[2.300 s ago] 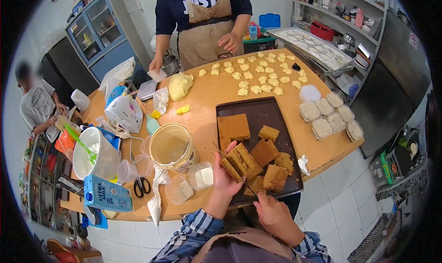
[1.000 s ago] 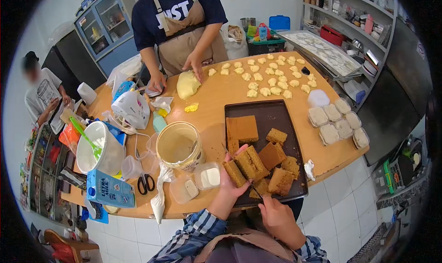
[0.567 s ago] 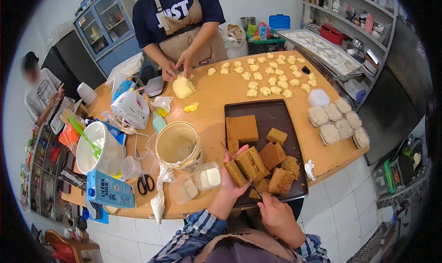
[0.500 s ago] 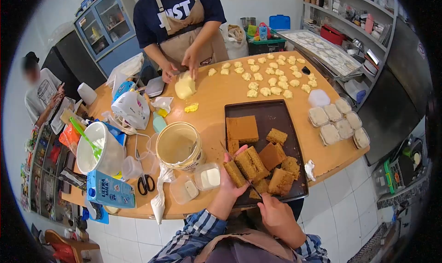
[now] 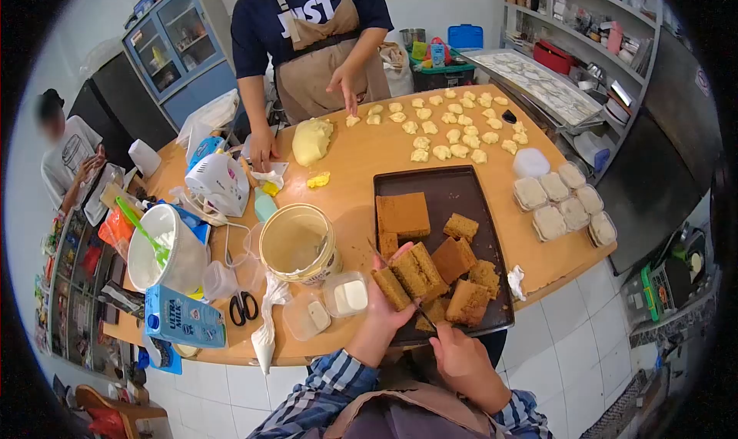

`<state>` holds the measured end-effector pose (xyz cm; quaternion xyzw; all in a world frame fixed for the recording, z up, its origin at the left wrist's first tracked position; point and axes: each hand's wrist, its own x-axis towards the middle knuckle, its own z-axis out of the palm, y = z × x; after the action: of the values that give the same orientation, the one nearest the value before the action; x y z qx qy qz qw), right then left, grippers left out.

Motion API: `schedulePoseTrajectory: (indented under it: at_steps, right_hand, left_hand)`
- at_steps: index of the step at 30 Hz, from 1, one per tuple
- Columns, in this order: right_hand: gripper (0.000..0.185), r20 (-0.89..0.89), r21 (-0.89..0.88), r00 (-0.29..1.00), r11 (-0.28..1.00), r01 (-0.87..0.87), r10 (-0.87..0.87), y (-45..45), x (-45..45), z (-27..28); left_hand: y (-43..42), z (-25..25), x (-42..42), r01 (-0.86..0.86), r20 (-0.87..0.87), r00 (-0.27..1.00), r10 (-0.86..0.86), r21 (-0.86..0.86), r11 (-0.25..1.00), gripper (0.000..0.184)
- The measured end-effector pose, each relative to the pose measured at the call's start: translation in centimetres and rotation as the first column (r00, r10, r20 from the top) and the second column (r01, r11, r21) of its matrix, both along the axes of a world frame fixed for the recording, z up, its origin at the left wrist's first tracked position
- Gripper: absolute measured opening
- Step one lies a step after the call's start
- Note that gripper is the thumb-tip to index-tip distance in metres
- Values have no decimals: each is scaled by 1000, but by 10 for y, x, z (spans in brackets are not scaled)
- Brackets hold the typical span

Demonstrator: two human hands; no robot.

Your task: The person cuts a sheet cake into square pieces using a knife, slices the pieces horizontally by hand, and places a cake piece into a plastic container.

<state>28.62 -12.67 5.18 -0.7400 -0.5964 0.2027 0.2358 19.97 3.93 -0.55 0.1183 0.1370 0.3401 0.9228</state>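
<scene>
In the head view, my left hand [image 5: 381, 313] is closed around a piece of brown sponge cake [image 5: 420, 273] near the front of a dark baking tray [image 5: 452, 184]. My right hand [image 5: 466, 364] grips a knife [image 5: 423, 313] by its handle. The blade runs through the held cake, with a slice [image 5: 390, 289] on its left side, and the tip shows past the far end. Cut chunks of cake [image 5: 467, 302] lie in the tray beside my hands. A larger uncut block [image 5: 403, 214] sits at the tray's back left.
A cream bucket [image 5: 298, 243], lidded tubs [image 5: 346, 294], a piping bag [image 5: 266, 327], scissors [image 5: 244, 308] and a milk carton [image 5: 184, 316] stand left of the tray. Filled boxes [image 5: 573, 208] are at right. Across the table, a co-worker [image 5: 323, 62] stands by dough [image 5: 312, 141] and small dough pieces.
The co-worker has let go of the large dough; one hand moved left to the table, the other right toward the small pieces. My hands, knife and cake look almost unmoved.
</scene>
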Motion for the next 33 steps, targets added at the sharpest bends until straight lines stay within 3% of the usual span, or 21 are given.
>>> schedulePoseTrajectory:
  at_steps: [8, 11, 14, 20, 24, 27, 33]
  right_hand:
    - [20, -3, 16, 1000, 1000, -23, 23, 2, 0, -1]
    - [20, -18, 14, 1000, 1000, -18, 18, 5, -1, -5]
    - [20, -54, -23, 998, 1000, -11, 10, 4, -1, -7]
    - [20, -70, -66, 997, 998, 9, -14, 7, -2, -8]
    - [21, -118, -37, 993, 999, 19, -23, 8, -1, -10]
    - [22, -146, 10, 989, 1000, 29, -27, 7, 0, -13]
    - [21, -204, 153, 976, 982, 111, -78, 0, 7, -9]
  left_hand:
    - [1, 1, -1, -8, 45, 999, 11, -52, 999, 67]
    - [-1, -2, 0, 23, 86, 996, -24, 4, 1000, 67]
    - [4, -6, -6, 116, 263, 959, -103, -35, 993, 69]
    - [-10, 28, 2, -108, -193, 978, 78, -151, 983, 76]
    - [-4, 7, -2, -77, -119, 990, 70, -55, 996, 79]
    - [-4, 12, -1, -107, -198, 977, 80, -131, 986, 79]
    - [3, 18, -2, -57, -313, 949, 39, -49, 997, 71]
